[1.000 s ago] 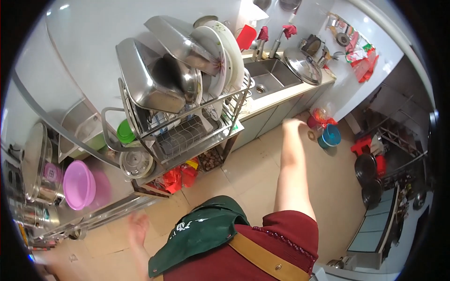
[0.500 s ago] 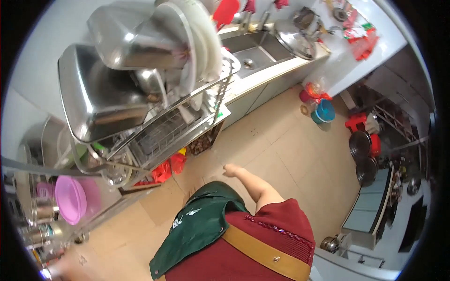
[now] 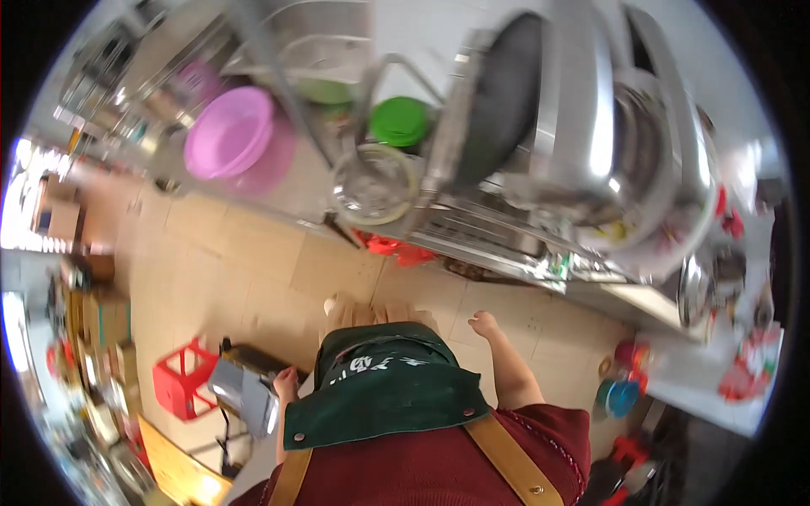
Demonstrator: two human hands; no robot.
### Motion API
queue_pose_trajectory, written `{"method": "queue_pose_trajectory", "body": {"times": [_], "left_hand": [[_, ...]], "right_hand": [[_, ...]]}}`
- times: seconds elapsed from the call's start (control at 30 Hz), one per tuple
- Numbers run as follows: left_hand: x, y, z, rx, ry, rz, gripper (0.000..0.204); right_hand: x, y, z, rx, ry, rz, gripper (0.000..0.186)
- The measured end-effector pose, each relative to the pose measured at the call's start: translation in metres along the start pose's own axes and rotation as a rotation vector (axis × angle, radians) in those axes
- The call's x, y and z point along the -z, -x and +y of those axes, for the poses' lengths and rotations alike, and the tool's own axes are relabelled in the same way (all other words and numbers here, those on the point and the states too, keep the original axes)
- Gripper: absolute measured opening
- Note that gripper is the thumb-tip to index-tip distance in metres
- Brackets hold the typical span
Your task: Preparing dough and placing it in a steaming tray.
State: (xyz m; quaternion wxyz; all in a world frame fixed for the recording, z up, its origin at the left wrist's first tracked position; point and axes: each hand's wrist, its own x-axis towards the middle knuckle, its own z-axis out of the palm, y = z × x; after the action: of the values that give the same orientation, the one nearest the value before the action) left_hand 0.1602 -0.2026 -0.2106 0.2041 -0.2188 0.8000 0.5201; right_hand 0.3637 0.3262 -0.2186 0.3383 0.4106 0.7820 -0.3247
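Left hand (image 3: pixel 288 382) at the left edge of the dark green cloth apron (image 3: pixel 384 384), right hand (image 3: pixel 483 324) off its right; both blurred, can't tell open or closed | silver metal dish rack (image 3: pixel 477 229) ahead of apron, red plastic stool (image 3: pixel 173 393) left | best tuck elbows clear

The apron (image 3: pixel 384 426) is green, its straps (image 3: pixel 511 462) tan, the shirt (image 3: pixel 405 472) maroon, the basin (image 3: pixel 226 135) pink.
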Motion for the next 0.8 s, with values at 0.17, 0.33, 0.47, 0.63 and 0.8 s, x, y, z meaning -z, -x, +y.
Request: {"method": "queue_pose_trajectory", "body": {"times": [0.17, 0.33, 0.47, 0.63, 0.8], "left_hand": [[0.017, -0.004, -0.032, 0.16, 0.028, 0.158, 0.017], [0.071, -0.033, -0.075, 0.328, 0.138, -0.016, 0.022], [0.097, -0.066, -0.067, 0.346, 0.063, 0.14, 0.024], [0.129, -0.11, -0.034, 0.246, 0.182, 0.243, 0.025], [0.145, -0.096, -0.001, 0.223, 0.035, 0.33, 0.02]], "right_hand": [[0.006, -0.034, -0.057, 0.043, -0.13, 0.053, 0.044], [-0.011, -0.053, -0.137, 0.096, -0.032, 0.099, 0.041], [-0.015, -0.031, -0.228, 0.118, 0.191, 0.037, 0.044], [-0.027, -0.055, -0.35, 0.355, 0.217, 0.021, 0.042], [-0.033, -0.087, -0.451, 0.613, 0.27, 0.081, 0.033]]}}
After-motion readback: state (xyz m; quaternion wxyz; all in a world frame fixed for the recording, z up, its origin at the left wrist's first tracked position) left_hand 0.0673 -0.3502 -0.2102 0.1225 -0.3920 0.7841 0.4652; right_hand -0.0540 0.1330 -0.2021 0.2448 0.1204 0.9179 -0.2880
